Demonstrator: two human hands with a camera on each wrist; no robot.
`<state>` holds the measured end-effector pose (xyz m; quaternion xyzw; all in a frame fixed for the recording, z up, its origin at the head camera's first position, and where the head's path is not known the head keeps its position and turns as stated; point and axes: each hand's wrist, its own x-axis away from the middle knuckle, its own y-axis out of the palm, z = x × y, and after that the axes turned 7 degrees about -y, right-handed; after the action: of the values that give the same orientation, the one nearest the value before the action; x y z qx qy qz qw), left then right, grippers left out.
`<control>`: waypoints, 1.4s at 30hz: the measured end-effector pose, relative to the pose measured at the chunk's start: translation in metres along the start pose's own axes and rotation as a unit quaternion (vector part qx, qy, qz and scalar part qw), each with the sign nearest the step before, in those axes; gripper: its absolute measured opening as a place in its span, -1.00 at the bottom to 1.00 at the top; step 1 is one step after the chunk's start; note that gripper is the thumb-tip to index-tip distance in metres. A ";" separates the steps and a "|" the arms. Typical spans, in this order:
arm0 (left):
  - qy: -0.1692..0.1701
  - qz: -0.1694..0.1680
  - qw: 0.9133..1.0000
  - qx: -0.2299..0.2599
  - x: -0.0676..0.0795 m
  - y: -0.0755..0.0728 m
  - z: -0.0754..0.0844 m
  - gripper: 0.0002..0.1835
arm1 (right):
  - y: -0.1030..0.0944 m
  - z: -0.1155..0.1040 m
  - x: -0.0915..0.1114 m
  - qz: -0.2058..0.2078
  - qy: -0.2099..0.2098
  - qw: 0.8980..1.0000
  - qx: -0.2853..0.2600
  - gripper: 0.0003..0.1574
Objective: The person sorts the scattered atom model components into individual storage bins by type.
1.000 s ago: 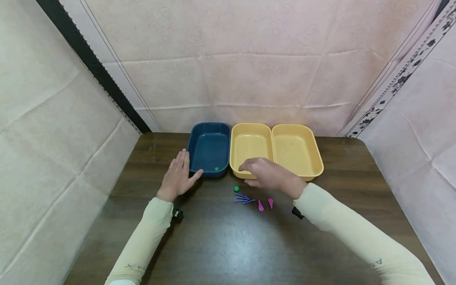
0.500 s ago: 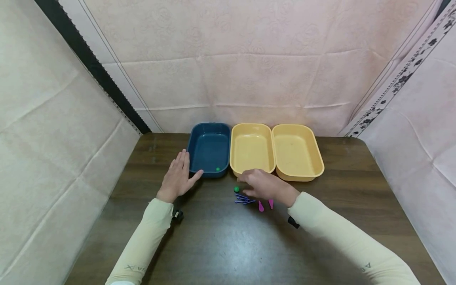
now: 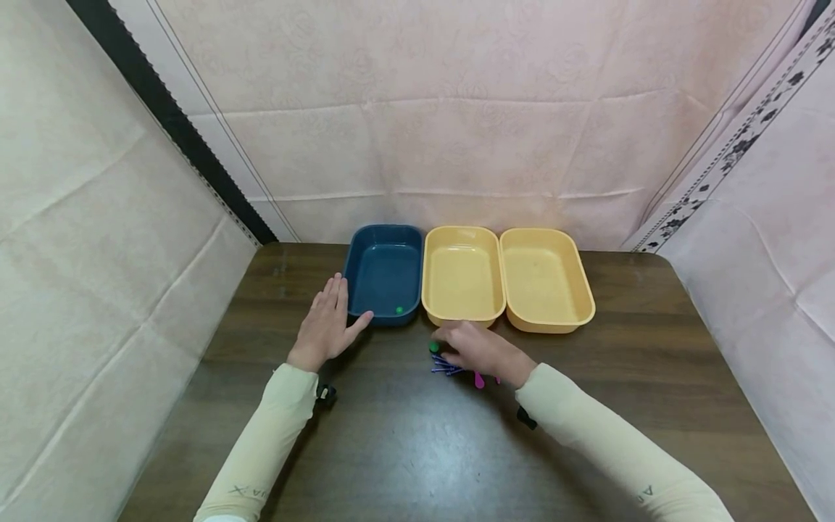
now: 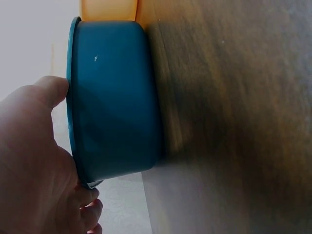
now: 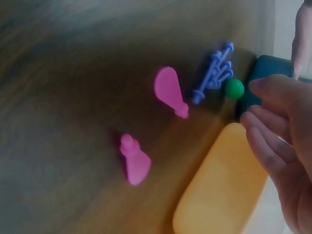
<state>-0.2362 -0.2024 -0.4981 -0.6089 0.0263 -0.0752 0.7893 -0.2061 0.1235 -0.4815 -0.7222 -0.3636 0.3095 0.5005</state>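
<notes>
My left hand [image 3: 322,326] rests at the near left corner of a dark blue bin [image 3: 383,272], fingers straight, thumb on its rim in the left wrist view. Inside that bin lies a small green piece [image 3: 399,309]. Over the table in front of the middle bin, my right hand [image 3: 479,346] hovers with loosely bent fingers and nothing between them. A green ball [image 5: 234,88] sits just off its fingertips. Beside the ball are several thin blue pegs [image 5: 214,73] with knobbed ends. Two pink paddle-shaped pieces [image 5: 169,89] lie apart, partly hidden under the hand in the head view.
Two yellow bins, the middle one [image 3: 463,279] and the right one [image 3: 546,279], stand in a row with the blue bin along the back of the wooden table [image 3: 404,449]. Pale cloth [image 3: 457,145] hangs behind and at both sides.
My right hand has moved down from over the middle yellow bin's front edge towards me, and now reaches the green ball and pegs. The left hand has stayed put.
</notes>
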 end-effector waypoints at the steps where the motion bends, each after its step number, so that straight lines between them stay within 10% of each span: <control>1: 0.000 0.000 1.000 -0.001 0.000 0.000 0.000 0.10 | 0.002 0.000 0.000 0.003 0.000 1.000 0.005 -0.75; 31: 0.005 0.002 1.000 0.013 0.001 0.002 0.002 0.10 | 0.022 0.006 -0.008 0.015 -0.004 0.998 0.068 -0.96; 42: 0.000 0.001 1.000 0.013 0.003 -0.001 0.000 0.10 | 0.006 0.003 -0.003 0.011 0.008 0.999 -0.038 -0.92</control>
<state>-0.2329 -0.2028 -0.4973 -0.5987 0.0263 -0.0745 0.7971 -0.2093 0.1207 -0.4881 -0.7472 -0.3633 0.2946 0.4721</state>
